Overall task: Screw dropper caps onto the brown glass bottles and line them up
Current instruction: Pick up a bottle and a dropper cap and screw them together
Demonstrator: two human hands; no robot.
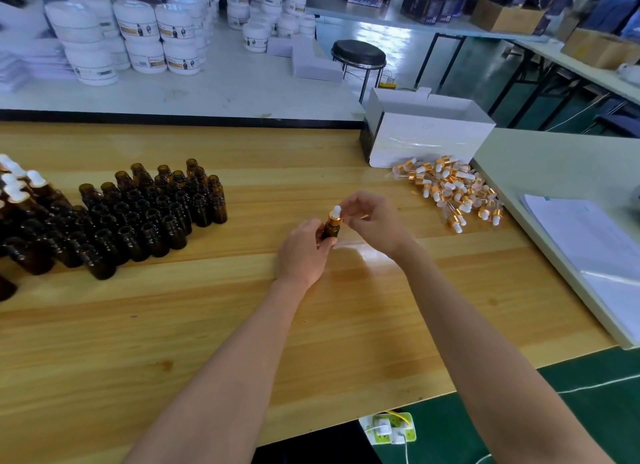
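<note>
Head view: over the middle of the wooden desk (207,325), a little toward its right side, the left hand (304,252) has its grip wrapped round a brown bottle (330,229) held just above the desk. The right hand (372,221) pinches the gold collar of the dropper cap (335,216) sitting on the bottle's neck. The bottle leans slightly, so the cap may catch the thread crooked and jam or sit loose. If the left grip slackens during a twist, the glass could spin or drop onto the wood. Too hard a turn might strip the collar.

Further off, toward the left edge, the uncapped bottles (138,217) stand packed and touching, with the capped bottles (17,186) at the far left. Setting this one down carelessly, or brushing them with a forearm, could topple a whole row. Toward the right edge, the heap of loose caps (453,193) lies just in front of a white box (426,134), and a hasty reach could scatter them.
</note>
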